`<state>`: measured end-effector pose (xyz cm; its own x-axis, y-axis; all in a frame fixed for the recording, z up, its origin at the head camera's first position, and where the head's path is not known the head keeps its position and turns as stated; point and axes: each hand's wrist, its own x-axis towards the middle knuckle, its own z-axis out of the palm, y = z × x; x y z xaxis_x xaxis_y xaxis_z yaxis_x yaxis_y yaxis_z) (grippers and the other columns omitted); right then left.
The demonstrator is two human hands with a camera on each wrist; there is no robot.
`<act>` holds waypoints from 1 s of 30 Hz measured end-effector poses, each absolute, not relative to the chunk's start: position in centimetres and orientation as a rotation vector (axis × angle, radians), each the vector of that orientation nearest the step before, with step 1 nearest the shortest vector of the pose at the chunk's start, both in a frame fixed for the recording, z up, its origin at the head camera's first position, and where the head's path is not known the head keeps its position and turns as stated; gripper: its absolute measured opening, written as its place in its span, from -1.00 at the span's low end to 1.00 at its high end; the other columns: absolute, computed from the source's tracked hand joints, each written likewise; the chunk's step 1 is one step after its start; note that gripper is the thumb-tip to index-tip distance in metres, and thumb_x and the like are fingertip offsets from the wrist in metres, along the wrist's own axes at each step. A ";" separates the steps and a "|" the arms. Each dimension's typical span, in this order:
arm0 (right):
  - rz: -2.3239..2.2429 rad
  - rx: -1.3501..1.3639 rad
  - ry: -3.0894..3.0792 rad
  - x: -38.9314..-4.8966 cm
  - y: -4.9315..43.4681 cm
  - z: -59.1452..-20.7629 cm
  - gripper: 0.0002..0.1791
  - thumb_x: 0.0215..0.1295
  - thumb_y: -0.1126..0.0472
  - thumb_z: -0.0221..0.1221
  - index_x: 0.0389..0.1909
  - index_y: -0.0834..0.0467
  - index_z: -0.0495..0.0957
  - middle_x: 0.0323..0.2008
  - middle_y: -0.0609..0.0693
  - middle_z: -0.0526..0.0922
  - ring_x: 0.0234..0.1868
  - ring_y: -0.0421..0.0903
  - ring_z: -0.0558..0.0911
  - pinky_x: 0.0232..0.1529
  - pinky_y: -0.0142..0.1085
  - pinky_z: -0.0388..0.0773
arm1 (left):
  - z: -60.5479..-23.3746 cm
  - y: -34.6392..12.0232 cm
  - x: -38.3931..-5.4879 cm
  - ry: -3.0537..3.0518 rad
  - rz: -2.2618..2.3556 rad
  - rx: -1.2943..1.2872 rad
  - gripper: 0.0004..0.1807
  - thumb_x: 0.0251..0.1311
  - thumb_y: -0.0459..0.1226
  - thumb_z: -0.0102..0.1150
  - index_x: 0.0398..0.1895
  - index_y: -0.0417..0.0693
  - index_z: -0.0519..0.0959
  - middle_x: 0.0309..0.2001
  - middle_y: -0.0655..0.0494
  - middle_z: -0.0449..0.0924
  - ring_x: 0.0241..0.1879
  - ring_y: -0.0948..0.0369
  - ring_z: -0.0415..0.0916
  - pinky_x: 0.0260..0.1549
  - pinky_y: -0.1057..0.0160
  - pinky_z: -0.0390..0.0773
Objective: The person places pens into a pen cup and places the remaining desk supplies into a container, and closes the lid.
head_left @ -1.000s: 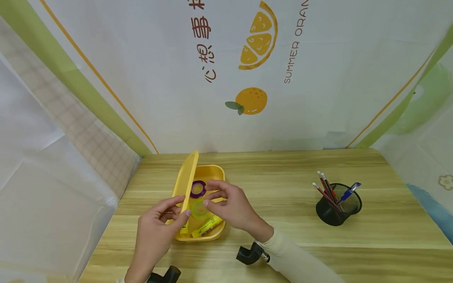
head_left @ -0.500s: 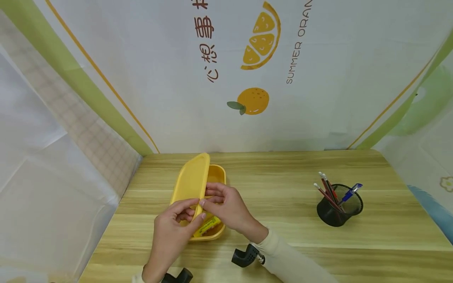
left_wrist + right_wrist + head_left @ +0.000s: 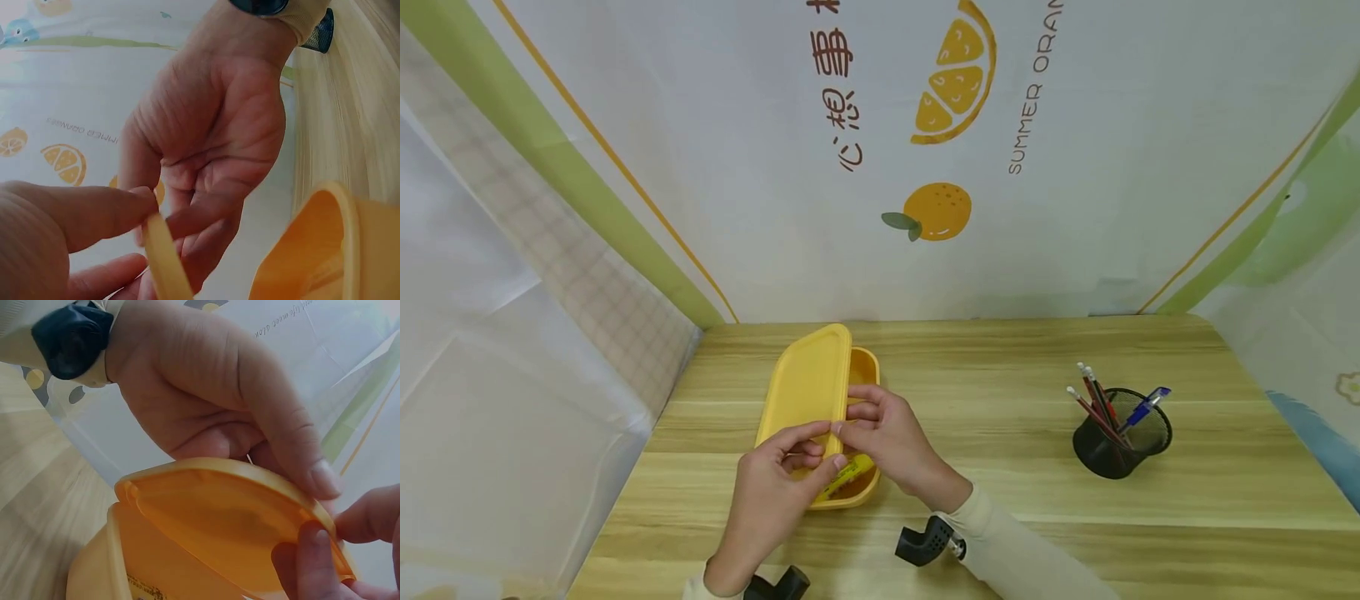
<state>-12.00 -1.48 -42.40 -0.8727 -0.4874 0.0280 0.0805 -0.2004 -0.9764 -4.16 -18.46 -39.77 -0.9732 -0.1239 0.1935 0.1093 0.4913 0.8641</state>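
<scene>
A yellow lid [image 3: 808, 375] slants over a yellow box [image 3: 867, 492], covering most of its opening. My left hand [image 3: 778, 487] pinches the lid's right edge near its front corner. Just beyond, my right hand [image 3: 895, 446] holds the same edge, with its thumb outside and fingers reaching under. In the right wrist view, the right fingers [image 3: 315, 559] press the inner face of the lid [image 3: 231, 506], while my left hand [image 3: 231, 381] lies on the outer side. A yellow printed tube [image 3: 850, 475] shows through the front gap. The rest of the contents is hidden.
On the wooden table [image 3: 985, 467], a black mesh pen cup [image 3: 1112, 450] stands to the right, holding several pencils and a blue pen [image 3: 1142, 408]. A white printed cloth [image 3: 1060, 250] hangs along the far edge.
The lid has tipped down rightward over the box, hiding a purple ring and a green ring. My left hand moved right with it; my right hand came out of the box and took the edge.
</scene>
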 end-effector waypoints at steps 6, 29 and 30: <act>-2.169 -0.439 1.642 -11.8 -1.3 -42.5 -0.36 0.39 0.40 0.28 0.45 0.37 0.33 0.12 0.38 0.66 -0.14 -0.15 0.79 -0.19 -0.27 0.79 | -40.0 -20.9 -4.8 -2.576 -1.448 0.055 -0.69 0.33 -0.23 0.46 0.10 -0.06 0.76 -0.09 0.08 0.79 -0.13 0.30 0.70 -0.14 0.42 0.71; -2.225 -0.415 1.517 -11.1 -0.3 -42.9 -0.36 0.31 0.48 0.24 0.38 0.37 0.27 -0.07 0.02 0.65 -0.23 -0.16 0.76 -0.25 -0.26 0.77 | -42.5 -27.7 -6.7 -2.683 -1.497 0.418 -0.49 0.52 -0.15 0.24 0.40 -0.21 0.54 0.30 -0.19 0.62 0.25 -0.03 0.60 -0.09 0.58 0.55; -2.218 -0.419 1.521 -11.1 -0.2 -43.0 -0.35 0.30 0.48 0.24 0.39 0.37 0.26 -0.06 0.03 0.65 -0.23 -0.16 0.76 -0.24 -0.26 0.77 | -42.5 -27.7 -6.7 -2.685 -1.505 0.414 -0.50 0.51 -0.14 0.25 0.39 -0.21 0.55 0.29 -0.19 0.63 0.25 -0.03 0.60 -0.09 0.57 0.56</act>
